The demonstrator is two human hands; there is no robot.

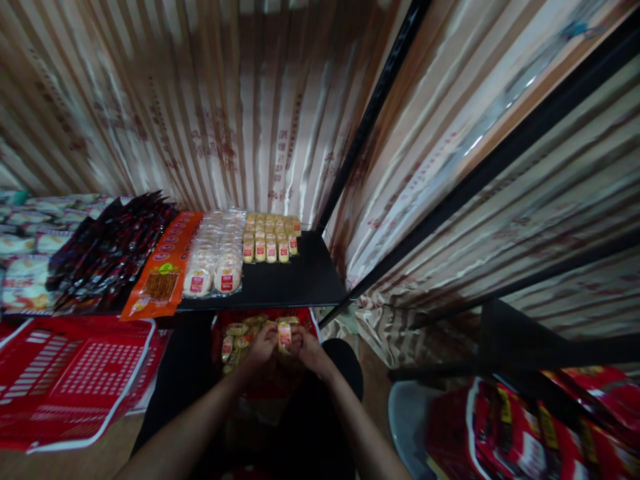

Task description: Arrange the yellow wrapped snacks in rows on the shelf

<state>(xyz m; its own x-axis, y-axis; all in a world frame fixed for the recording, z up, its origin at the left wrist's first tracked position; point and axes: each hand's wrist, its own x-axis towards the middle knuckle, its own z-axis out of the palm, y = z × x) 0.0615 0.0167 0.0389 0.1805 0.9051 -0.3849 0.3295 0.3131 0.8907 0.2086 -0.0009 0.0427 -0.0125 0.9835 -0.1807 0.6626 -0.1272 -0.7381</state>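
Note:
Between my knees sits a red basket (216,340) with several small yellow-wrapped snack packs (239,329) in it. Over it, my left hand (263,345) and my right hand (309,349) hold one small snack pack (285,336) from both sides, its red and white label facing me. The fingers of both hands are closed at its edges. Above the basket, on the black shelf (285,287), similar yellow packs (271,248) stand in neat rows near the right end.
Left along the shelf lie clear packs of round white cakes (213,260), an orange snack bag (163,273), dark pouches (110,250) and white packets (27,280). A red basket (100,367) stands lower left. Black posts (450,200) slant at right, above red packages (520,427).

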